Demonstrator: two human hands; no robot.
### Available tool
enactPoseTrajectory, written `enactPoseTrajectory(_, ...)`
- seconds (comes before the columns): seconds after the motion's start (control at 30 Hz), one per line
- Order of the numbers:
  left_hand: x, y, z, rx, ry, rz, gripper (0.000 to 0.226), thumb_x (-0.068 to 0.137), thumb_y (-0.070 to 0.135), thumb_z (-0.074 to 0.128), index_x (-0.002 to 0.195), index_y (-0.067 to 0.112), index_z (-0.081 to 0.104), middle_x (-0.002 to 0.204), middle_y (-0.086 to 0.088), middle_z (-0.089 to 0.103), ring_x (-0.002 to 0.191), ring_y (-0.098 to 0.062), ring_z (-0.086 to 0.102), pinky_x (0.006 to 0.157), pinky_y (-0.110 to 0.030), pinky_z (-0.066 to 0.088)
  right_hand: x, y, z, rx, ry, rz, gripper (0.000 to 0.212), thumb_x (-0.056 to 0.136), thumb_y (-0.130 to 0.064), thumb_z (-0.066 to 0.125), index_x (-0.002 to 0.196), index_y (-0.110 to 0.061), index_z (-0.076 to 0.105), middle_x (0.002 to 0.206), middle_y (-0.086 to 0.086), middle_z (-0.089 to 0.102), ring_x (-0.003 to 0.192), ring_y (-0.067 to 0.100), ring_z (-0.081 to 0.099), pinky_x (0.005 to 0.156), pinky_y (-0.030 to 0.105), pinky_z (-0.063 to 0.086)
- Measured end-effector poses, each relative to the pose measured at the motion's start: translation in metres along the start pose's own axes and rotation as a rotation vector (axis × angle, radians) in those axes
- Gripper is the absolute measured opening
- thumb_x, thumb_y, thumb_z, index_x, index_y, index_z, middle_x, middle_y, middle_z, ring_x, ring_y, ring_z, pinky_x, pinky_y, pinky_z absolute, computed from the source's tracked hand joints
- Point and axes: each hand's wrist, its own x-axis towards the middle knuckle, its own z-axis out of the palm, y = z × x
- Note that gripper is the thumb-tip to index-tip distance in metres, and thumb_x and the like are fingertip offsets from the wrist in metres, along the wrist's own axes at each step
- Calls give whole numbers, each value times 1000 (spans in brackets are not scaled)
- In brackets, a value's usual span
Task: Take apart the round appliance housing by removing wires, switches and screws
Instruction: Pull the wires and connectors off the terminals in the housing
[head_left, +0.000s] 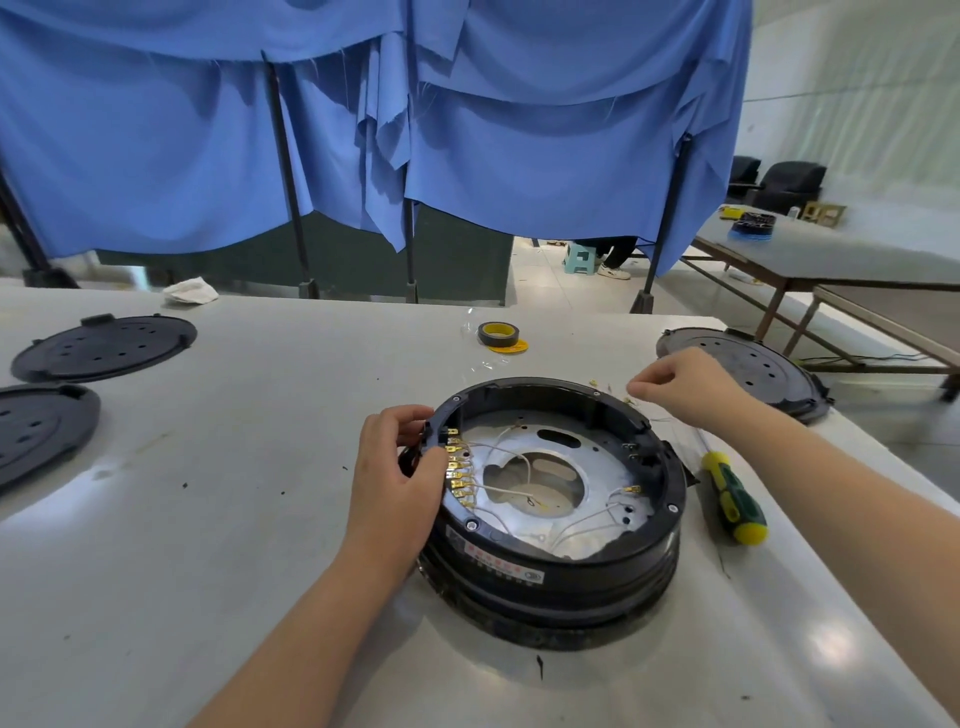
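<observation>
The round black appliance housing lies open side up on the white table, with a silver metal plate and thin white wires inside. A row of brass terminals lines its left inner wall. My left hand grips the housing's left rim beside those terminals. My right hand hovers past the far right rim with fingers curled, pinching something small that I cannot make out. A few small brass pieces lie on the table under it.
A green and yellow screwdriver lies right of the housing. A roll of tape sits behind it. Black round covers lie at the right and far left. A crumpled cloth rests by blue curtains.
</observation>
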Motion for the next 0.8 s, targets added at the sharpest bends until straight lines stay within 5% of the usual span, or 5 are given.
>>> enactPoseTrajectory(0.27, 0, -5, 2, -18, 4, 6, 29, 71, 24, 51, 94, 41, 57, 100, 17, 55, 96, 1, 57, 78, -14, 45, 10, 21, 20, -217, -34, 105, 19, 86, -16, 62, 81, -6, 77, 90, 4, 76, 74, 19, 68, 69, 35, 58)
enactPoseTrajectory(0.4, 0, -4, 2, -5, 7, 16, 28, 72, 23, 50, 96, 36, 58, 96, 23, 52, 97, 4, 55, 75, -2, 41, 11, 21, 28, -207, -11, 115, 15, 83, -18, 64, 84, -15, 78, 91, 2, 75, 76, 18, 66, 69, 30, 53)
enactPoseTrajectory(0.67, -1, -4, 3, 4, 12, 32, 28, 73, 22, 50, 97, 34, 57, 97, 20, 52, 96, 3, 55, 75, -1, 39, 18, 13, 19, -72, 37, 110, 17, 87, -16, 58, 86, -10, 74, 91, 2, 73, 80, 21, 66, 73, 35, 55)
enactPoseTrajectory(0.8, -1, -2, 3, -4, 13, 31, 28, 73, 21, 50, 97, 33, 58, 99, 15, 53, 96, 4, 55, 74, -1, 39, 9, -18, 7, 46, 56, 26, 15, 88, -17, 58, 87, -19, 73, 89, -2, 71, 69, 9, 59, 59, 23, 45)
